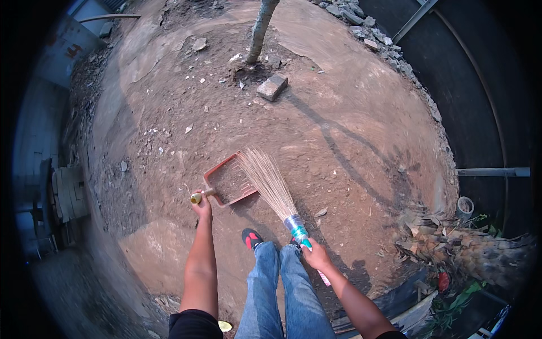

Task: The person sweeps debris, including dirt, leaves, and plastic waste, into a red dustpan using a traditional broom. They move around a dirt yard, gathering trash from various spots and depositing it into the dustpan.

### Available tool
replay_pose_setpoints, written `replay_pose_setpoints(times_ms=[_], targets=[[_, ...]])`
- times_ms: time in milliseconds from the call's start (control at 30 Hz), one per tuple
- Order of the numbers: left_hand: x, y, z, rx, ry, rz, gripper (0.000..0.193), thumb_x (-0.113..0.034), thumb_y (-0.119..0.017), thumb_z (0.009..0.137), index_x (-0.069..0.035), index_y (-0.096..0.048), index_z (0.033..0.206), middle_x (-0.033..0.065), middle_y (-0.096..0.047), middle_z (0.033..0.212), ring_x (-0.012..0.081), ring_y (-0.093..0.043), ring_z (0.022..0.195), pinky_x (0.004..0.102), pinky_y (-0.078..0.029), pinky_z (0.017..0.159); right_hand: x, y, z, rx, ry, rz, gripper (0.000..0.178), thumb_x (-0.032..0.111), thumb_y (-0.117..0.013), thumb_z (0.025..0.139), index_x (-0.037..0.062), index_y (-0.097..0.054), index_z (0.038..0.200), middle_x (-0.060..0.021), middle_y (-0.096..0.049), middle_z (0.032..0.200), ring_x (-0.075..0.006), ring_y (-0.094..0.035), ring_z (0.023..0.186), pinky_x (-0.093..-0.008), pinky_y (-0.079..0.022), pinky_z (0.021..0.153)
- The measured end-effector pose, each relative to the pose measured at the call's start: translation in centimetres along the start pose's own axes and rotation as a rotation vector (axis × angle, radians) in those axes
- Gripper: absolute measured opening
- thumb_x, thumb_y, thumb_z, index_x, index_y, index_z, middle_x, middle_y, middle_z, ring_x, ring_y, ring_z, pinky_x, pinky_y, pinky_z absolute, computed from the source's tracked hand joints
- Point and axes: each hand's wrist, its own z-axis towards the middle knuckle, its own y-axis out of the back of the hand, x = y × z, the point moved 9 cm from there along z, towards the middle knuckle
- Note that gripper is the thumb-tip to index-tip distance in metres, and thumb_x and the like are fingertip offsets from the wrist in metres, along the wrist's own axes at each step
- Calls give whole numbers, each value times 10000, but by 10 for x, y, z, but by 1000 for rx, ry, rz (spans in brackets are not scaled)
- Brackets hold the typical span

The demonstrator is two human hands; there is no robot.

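My left hand is closed around the handle of a reddish-orange dustpan, whose hollow yellowish handle end points up toward me. The pan is low at the ground, tilted, with its mouth to the right. Some brown dirt shows within its rim, but I cannot tell whether it lies in the pan. My right hand grips a stick broom by its handle, below a blue and teal wrapped binding. The broom's pale bristles fan out up and left, their tips overlapping the pan's far right corner.
Bare brown soil with scattered pale chips surrounds me. A thin tree trunk stands ahead, a grey block near its base. Rubble lines a dark wall on the right. A rough stump lies at lower right.
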Motion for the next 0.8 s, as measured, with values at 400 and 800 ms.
replay_pose_setpoints(times_ms=[400,800], targets=[[-16,32,42,-35,-51,-18,118,-46,-607,931,-77,-574,1040,29,-597,978,141,-579,929,275,-458,875,-2,-74,60,-179,-201,-83,334,311,-623,885,13,-608,1034,-295,-663,932,-460,-652,901,-518,-510,789],[-15,60,112,-68,300,-296,137,-52,-619,939,-118,-579,1052,-1,-580,958,100,-550,835,261,-483,723,137,-84,24,-142,58,-87,311,304,-618,910,45,-609,1082,-264,-660,927,-449,-641,920,-479,-507,769]])
